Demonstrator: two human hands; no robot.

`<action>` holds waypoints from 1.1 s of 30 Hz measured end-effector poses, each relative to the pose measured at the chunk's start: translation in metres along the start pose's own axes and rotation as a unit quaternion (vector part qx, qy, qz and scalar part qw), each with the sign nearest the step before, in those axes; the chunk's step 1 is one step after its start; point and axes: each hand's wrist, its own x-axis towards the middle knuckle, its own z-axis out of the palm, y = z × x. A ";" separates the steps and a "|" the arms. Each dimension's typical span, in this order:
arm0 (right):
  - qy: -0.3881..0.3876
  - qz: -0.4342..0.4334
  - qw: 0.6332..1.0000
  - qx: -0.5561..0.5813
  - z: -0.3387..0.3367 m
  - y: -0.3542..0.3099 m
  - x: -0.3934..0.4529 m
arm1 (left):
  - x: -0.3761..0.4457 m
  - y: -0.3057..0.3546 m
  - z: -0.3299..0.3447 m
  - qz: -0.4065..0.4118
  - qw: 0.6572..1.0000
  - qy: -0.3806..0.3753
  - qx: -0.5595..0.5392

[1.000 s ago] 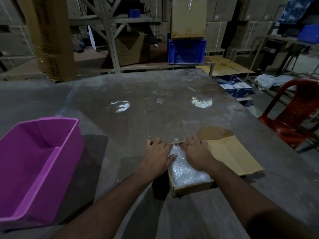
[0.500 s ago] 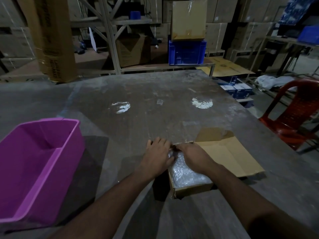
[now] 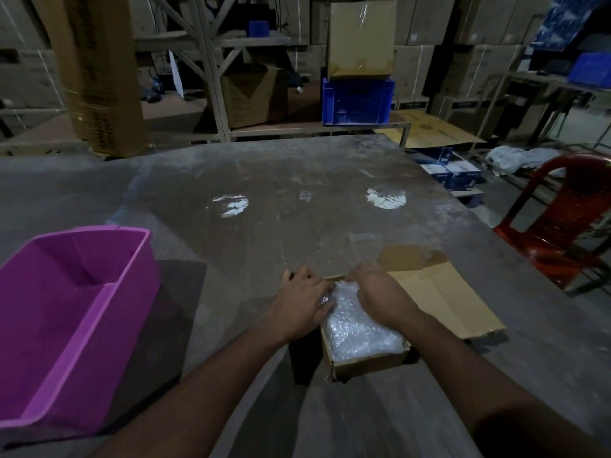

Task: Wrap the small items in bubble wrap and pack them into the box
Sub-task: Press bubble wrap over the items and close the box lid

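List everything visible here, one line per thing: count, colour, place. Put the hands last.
cardboard box: one, brown, open on the table's near edge, flap spread to its right
bubble wrap: one bundle, clear white, filling the box
table: one, grey, dusty, centre
tub: one, magenta, on the table at left
chair: one, red plastic, right of the table
crate: one, blue, on the rack behind, a carton on top
stacked cartons: many, brown, along the back
left hand: one, at the box's left rim, fingers touching the wrap
right hand: one, pressing on the wrap's far end
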 end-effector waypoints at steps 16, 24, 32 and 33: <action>0.019 0.036 0.991 -0.125 0.005 -0.002 -0.003 | -0.006 -0.002 -0.001 -0.041 0.999 -0.004 -0.024; -0.006 -0.032 0.997 -0.069 0.009 -0.006 -0.006 | -0.005 -0.002 -0.003 -0.035 0.999 -0.016 -0.017; -0.094 0.003 0.985 -0.143 0.003 -0.018 0.011 | -0.006 0.002 -0.012 -0.044 0.997 -0.040 -0.048; -0.090 0.003 0.986 -0.137 0.002 -0.019 0.010 | -0.006 0.003 -0.014 -0.045 0.997 -0.047 -0.051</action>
